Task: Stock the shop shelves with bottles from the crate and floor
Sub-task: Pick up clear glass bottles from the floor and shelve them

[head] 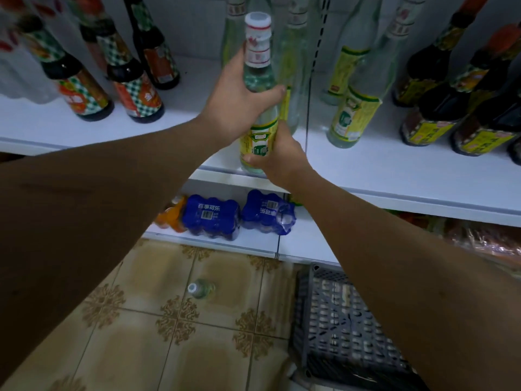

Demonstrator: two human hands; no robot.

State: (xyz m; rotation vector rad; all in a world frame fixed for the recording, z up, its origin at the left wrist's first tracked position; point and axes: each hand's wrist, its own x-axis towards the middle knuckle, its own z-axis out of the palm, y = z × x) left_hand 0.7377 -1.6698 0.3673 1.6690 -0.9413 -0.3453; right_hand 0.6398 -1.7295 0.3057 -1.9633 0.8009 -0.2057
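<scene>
Head view is showing a clear bottle [258, 91] with a yellow label standing nearly upright, its base hanging at the front lip of the white shelf [394, 176], its long axis running up toward the white cap. The left hand [239, 97] is gripping its shoulder, and the right hand [277, 156] is wrapping around its base, so both are equally close. Matching bottles [349, 114] are standing just behind and to the right, so the open spot is likely lying straight ahead. Another bottle [201, 289] is sitting on the tiled floor below, near the grey crate [338, 320].
</scene>
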